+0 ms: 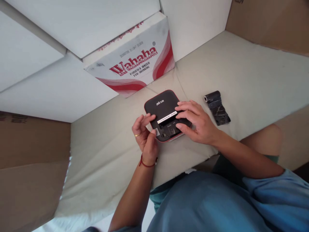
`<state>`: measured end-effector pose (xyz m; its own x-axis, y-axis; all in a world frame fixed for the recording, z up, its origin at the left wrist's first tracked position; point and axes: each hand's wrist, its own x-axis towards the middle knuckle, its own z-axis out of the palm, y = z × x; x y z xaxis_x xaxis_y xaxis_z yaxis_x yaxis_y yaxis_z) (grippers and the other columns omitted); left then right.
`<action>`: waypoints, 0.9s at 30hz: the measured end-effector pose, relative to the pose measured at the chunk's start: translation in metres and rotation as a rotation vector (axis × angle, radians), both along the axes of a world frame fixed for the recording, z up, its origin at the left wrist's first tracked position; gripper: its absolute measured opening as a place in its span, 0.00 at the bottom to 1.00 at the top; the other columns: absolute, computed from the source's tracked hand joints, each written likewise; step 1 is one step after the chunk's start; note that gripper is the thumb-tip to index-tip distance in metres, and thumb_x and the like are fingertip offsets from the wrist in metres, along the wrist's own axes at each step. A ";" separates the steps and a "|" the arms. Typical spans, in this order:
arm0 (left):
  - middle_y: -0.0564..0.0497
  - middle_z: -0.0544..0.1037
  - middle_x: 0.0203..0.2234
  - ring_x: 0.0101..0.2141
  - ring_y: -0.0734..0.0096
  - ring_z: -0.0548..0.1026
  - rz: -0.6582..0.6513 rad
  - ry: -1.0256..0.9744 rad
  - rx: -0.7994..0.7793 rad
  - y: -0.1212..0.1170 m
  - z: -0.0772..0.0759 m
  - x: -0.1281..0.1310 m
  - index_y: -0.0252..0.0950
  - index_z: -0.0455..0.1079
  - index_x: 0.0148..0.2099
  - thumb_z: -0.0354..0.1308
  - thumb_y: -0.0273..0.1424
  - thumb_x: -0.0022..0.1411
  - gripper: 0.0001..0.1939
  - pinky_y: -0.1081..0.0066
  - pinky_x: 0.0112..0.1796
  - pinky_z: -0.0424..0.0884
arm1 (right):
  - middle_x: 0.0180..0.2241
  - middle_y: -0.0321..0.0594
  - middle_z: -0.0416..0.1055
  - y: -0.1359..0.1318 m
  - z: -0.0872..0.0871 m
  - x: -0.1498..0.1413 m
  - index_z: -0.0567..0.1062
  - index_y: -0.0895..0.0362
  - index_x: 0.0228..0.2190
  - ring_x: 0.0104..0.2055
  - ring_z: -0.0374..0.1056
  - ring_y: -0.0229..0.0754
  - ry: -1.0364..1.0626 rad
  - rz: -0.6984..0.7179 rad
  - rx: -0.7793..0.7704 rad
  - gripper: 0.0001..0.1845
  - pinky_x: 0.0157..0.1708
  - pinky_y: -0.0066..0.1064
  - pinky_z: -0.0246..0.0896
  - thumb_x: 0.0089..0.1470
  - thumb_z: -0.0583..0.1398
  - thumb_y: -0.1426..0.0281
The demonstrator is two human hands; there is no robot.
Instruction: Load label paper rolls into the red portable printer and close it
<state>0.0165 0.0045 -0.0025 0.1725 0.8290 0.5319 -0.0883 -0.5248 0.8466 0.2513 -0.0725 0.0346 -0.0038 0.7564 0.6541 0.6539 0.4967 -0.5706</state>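
A small black device with a red rim lies on a pale cloth surface; its near part looks opened, showing a dark inner bay and a white label strip. My left hand touches its near left corner, thumb and fingers pinched on a small white piece at the edge. My right hand lies over the device's right side, fingers curved and pressing on it. A ring and a red wrist string show on my left hand.
A dark marbled roll, partly unrolled, lies right of the device. A white and red "Wahaha" carton stands behind. Brown cardboard lies at the left, more at the top right. My knee shows at the right.
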 end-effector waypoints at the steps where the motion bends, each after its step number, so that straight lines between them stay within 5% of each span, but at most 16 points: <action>1: 0.52 0.80 0.70 0.77 0.55 0.70 -0.009 -0.037 -0.051 0.002 -0.001 0.001 0.57 0.69 0.75 0.72 0.44 0.68 0.36 0.49 0.80 0.59 | 0.57 0.49 0.84 0.001 -0.003 0.000 0.81 0.50 0.48 0.67 0.78 0.58 0.019 0.008 0.035 0.07 0.69 0.60 0.70 0.73 0.65 0.62; 5: 0.61 0.60 0.84 0.86 0.51 0.51 -0.197 -0.084 -0.291 0.009 -0.002 -0.001 0.71 0.57 0.80 0.78 0.49 0.59 0.53 0.47 0.83 0.54 | 0.53 0.48 0.84 0.004 -0.007 0.000 0.82 0.50 0.48 0.64 0.79 0.56 0.101 0.036 0.133 0.06 0.65 0.58 0.75 0.72 0.65 0.66; 9: 0.60 0.55 0.86 0.84 0.49 0.57 -0.362 -0.073 -0.432 0.008 -0.006 -0.003 0.73 0.47 0.84 0.75 0.55 0.62 0.57 0.45 0.79 0.65 | 0.52 0.45 0.84 0.000 -0.004 0.000 0.86 0.47 0.45 0.64 0.77 0.56 0.103 0.012 0.125 0.10 0.65 0.60 0.74 0.72 0.63 0.63; 13: 0.59 0.53 0.86 0.83 0.51 0.59 -0.336 -0.029 -0.415 0.006 -0.009 -0.001 0.73 0.44 0.84 0.75 0.58 0.63 0.58 0.50 0.77 0.69 | 0.43 0.43 0.83 -0.008 -0.005 0.003 0.89 0.42 0.38 0.58 0.75 0.59 0.009 -0.056 0.040 0.19 0.58 0.61 0.73 0.72 0.59 0.52; 19: 0.59 0.53 0.86 0.84 0.50 0.58 -0.346 -0.050 -0.446 0.007 -0.008 0.002 0.74 0.48 0.82 0.77 0.58 0.61 0.57 0.48 0.77 0.69 | 0.38 0.40 0.83 -0.011 -0.008 0.003 0.90 0.43 0.41 0.50 0.73 0.54 -0.038 0.023 0.090 0.16 0.51 0.54 0.70 0.72 0.62 0.53; 23: 0.55 0.54 0.86 0.82 0.46 0.61 -0.375 -0.085 -0.437 0.008 -0.010 0.006 0.72 0.50 0.82 0.76 0.57 0.63 0.54 0.45 0.76 0.70 | 0.35 0.42 0.82 -0.003 0.017 0.005 0.87 0.49 0.34 0.43 0.74 0.49 -0.022 0.118 0.053 0.23 0.47 0.47 0.71 0.76 0.58 0.54; 27: 0.53 0.59 0.84 0.80 0.43 0.65 -0.354 -0.141 -0.422 0.009 -0.015 0.009 0.68 0.56 0.81 0.78 0.57 0.60 0.54 0.45 0.75 0.71 | 0.35 0.42 0.83 0.021 0.061 0.010 0.85 0.54 0.34 0.38 0.75 0.44 -0.135 0.075 -0.283 0.25 0.44 0.40 0.68 0.79 0.55 0.60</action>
<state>0.0259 0.0138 -0.0171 0.4302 0.8791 0.2052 -0.3245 -0.0615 0.9439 0.2611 -0.0514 0.0960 -0.1390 0.9027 0.4072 0.7006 0.3802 -0.6038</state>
